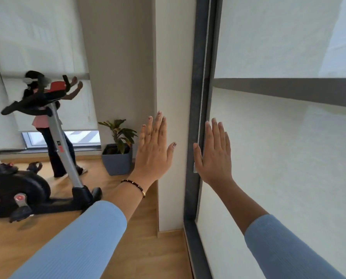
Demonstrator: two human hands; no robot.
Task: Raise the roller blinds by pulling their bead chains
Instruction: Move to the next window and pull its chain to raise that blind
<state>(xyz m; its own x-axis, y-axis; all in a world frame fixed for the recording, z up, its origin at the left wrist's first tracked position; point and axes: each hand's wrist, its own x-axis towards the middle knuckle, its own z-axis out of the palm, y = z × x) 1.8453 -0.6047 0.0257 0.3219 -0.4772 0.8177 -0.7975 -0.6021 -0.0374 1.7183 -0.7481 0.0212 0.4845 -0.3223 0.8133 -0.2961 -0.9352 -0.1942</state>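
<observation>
Pale blue ribbed sleeves fill the bottom of the frame, one on each forearm, both arms reaching up toward the centre. On the left hand (155, 146) the fingers are straight, slightly spread and grip nothing; it is raised flat in front of a cream wall pillar (174, 97), and a dark beaded bracelet (135, 187) circles its wrist. Straight, near-together fingers show on the right hand (215, 154) too, which is raised flat with its palm toward the white roller blind (278, 158), holding nothing. That blind fills the right half of the frame, fully lowered, with a dark horizontal bar (289, 90) showing across it. Running down the dark grey window frame (196, 77), the bead chain (203, 77) passes just beside the right thumb; whether they touch cannot be told.

Light wooden floor (144, 248) covers the lower middle. At lower left stands a black exercise bike (27, 186) with a silver post. Behind it, in the upper left, another person (53, 125) faces a second blind (37, 37), raised slightly off its sill. A potted plant (118, 148) sits in the corner beside the pillar.
</observation>
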